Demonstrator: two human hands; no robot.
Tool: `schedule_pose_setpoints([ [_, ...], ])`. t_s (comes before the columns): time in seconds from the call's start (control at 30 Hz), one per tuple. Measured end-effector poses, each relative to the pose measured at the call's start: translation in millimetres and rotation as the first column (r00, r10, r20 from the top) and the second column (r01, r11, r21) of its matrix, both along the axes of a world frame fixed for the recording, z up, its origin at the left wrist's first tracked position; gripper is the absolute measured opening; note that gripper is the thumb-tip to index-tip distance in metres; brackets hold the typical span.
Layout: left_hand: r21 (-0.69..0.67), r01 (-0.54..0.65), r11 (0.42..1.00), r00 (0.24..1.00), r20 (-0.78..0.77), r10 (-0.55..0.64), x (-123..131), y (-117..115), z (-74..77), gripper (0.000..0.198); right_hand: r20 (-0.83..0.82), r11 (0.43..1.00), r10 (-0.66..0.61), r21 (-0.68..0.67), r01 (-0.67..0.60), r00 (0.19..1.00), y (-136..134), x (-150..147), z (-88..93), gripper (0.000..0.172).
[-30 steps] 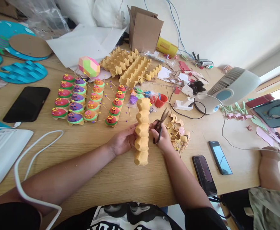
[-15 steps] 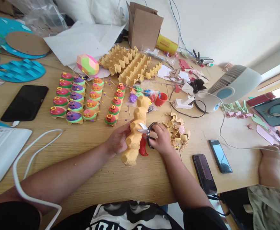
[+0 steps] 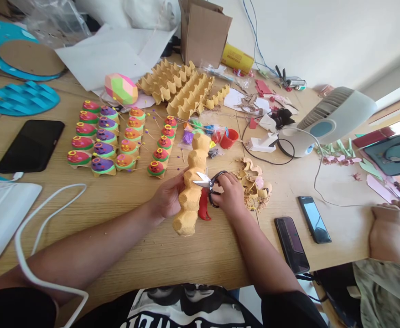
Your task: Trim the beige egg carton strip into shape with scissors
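**Carton strip (image 3: 190, 191) and scissors (image 3: 210, 184) at the centre of the frame**

The left hand (image 3: 167, 198) is holding the tan carton strip by its left side, the grip closing around the edge; the strip is tilting, its upper end leaning right. The right hand (image 3: 230, 195) is gripping the scissors by their black handle loops. The blades are standing apart and pointing left across the middle of the strip; the view is not showing whether they are touching it. A red object (image 3: 204, 210), partly hidden, is showing just below the scissors. Beside the right hand, a heap of scraps (image 3: 254, 189) is lying on the counter (image 3: 124, 269). Left of centre, rows of painted cups (image 3: 104, 146) are standing in coloured lines. Larger carton trays (image 3: 190, 96) are lying at upper centre, and a fan (image 3: 340, 114) is standing at upper right.
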State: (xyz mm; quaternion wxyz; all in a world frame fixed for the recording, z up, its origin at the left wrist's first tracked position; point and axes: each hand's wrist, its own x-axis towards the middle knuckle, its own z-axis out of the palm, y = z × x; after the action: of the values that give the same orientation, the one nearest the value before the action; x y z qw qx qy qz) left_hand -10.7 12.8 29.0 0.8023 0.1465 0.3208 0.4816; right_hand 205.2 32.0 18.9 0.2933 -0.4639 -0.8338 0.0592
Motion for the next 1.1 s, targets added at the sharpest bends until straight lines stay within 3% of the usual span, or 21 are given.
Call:
schedule_pose_setpoints([
  [0.17,-0.028,-0.009,1.000,1.000,0.026,0.009,0,0,2.3,0.009,0.041,1.000,-0.017,0.012,0.017,0.999,1,1,2.6,0.015],
  [0.43,-0.080,0.103,0.991,0.995,0.015,-0.102,-7,4,-1.8,0.019,0.021,0.998,-0.051,-0.039,0.051,0.998,1,2,-1.5,0.019],
  [0.6,-0.092,0.051,0.994,0.996,0.084,-0.043,-1,1,7.0,0.016,-0.114,0.974,-0.145,-0.191,0.122,0.983,0,0,0.6,0.032],
  [0.8,-0.115,0.087,0.990,0.986,0.151,-0.069,0,0,14.5,0.011,-0.221,0.911,-0.309,-0.348,0.221,0.925,5,0,0.3,0.035],
  [1.1,-0.124,0.172,0.977,0.976,0.156,-0.152,-5,2,3.2,0.018,-0.268,0.968,-0.181,-0.218,0.123,0.946,9,-1,-4.4,0.028],
])
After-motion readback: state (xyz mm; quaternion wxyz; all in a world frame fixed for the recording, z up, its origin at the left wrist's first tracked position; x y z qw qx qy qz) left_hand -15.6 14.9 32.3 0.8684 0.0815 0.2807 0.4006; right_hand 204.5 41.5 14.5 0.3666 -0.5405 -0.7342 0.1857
